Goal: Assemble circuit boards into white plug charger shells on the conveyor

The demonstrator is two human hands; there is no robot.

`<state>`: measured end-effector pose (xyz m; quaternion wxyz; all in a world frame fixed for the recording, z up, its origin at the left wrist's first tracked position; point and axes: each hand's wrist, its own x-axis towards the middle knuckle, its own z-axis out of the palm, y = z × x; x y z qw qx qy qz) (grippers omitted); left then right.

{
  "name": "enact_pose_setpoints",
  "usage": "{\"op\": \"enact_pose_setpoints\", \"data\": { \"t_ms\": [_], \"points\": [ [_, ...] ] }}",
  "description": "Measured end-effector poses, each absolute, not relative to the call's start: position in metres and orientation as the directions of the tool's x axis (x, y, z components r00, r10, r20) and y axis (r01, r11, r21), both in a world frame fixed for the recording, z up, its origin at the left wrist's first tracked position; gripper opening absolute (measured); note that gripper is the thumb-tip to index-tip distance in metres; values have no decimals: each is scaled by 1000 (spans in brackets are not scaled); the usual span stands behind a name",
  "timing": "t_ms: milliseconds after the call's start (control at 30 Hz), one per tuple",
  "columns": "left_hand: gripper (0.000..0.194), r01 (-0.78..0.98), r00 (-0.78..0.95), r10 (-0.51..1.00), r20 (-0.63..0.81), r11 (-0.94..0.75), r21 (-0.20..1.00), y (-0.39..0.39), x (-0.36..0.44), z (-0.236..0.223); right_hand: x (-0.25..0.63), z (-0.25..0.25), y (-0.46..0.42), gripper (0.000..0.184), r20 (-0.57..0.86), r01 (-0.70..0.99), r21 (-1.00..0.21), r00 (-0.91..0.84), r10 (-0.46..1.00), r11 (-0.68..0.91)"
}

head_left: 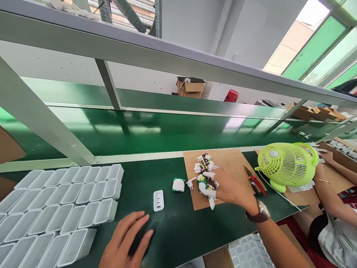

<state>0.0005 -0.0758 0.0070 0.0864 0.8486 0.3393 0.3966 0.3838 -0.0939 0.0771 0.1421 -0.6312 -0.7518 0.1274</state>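
One left hand (125,242): fingers apart, grasping nothing, seven o'clock of the white slotted casing (158,200).
Right hand (230,188): white-tipped fingers among the circuit boards (205,165); whether they pinch one, I cannot tell.
Casing: on green tabletop (150,167), right hand toward its two o'clock.
Pliers (252,179): right hand's three o'clock.
White tubs (71,192): left hand's ten o'clock.

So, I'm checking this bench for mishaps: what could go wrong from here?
The right hand is among closely bunched circuit boards, so a part might get snagged or dragged. The white slotted casing lies just beyond the left hand and could be knocked. The pliers lie close to the wristwatch on the right wrist, which might catch them.
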Motion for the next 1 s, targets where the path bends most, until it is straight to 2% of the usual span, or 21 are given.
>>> {"op": "enact_pose_setpoints", "data": {
  "t_ms": [100,167,333,467,533,600,700,867,1000],
  "points": [
    [57,571,524,692,496,-718,398,-50,25,12,360,49,-111,31,58,977,-198,-65,996,75],
    [67,564,585,697,416,-717,409,-36,37,10,354,31,-112,24,69,994,-112,28,997,-20],
    [68,534,660,720,213,-649,542,-19,45,7,357,14,-109,17,58,989,4,145,988,-146],
    [74,512,657,743,125,-562,650,-16,41,3,351,23,-115,17,107,990,79,109,988,-117],
    [79,494,644,757,110,-522,695,-15,40,-2,342,29,-116,15,172,999,40,4,985,-11],
    [83,481,639,762,101,-499,721,-16,39,-9,331,32,-111,16,218,988,-48,-133,967,147],
    [85,466,667,738,107,-524,713,-18,37,-15,313,30,-93,21,212,943,-150,-264,941,298],
    [81,448,698,705,128,-569,689,-24,30,-9,294,21,-62,26,117,918,-255,-283,952,305],
    [74,443,682,704,201,-615,652,-25,27,-7,282,22,-60,36,50,889,-435,-138,989,146]
  ]
}}
